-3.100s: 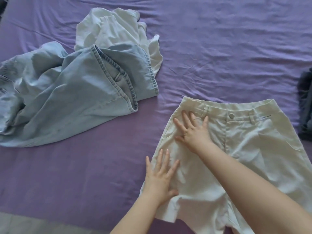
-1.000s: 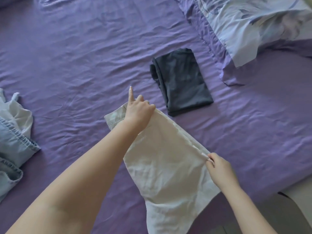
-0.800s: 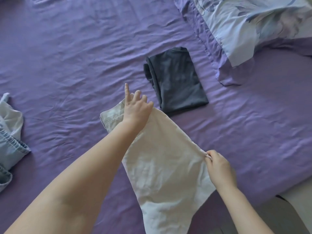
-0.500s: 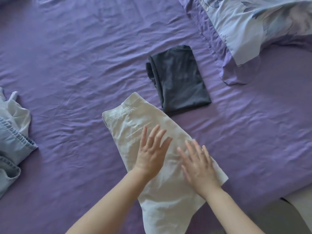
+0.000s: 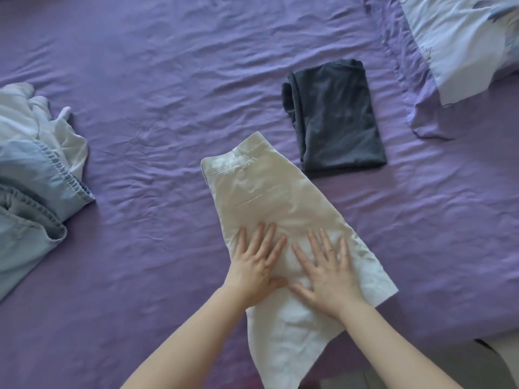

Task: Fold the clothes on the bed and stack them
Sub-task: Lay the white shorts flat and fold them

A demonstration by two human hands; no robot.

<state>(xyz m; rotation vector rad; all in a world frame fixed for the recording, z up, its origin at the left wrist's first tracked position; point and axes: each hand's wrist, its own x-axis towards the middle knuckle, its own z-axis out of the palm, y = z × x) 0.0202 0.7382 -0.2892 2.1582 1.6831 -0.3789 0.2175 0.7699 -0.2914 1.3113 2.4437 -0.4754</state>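
Cream shorts [image 5: 269,197], folded in half lengthwise, lie flat on the purple bed sheet [image 5: 157,88] with the waistband pointing away from me. My left hand [image 5: 257,262] and my right hand [image 5: 327,269] press side by side on the lower half of the shorts, fingers straight and spread. A folded dark grey garment [image 5: 335,116] lies just beyond the waistband to the right. At the left edge lies a crumpled pile of light blue jeans [image 5: 31,192] with a white garment [image 5: 42,119] under them.
A pillow in a pale blue and purple case [image 5: 460,43] lies at the top right. The bed's near edge and a strip of floor [image 5: 505,357] show at the bottom right.
The shorts were folded in half and turned, then laid down beside the dark garment. Both hands let go of the edges and now press flat on the fabric, having slid toward me.
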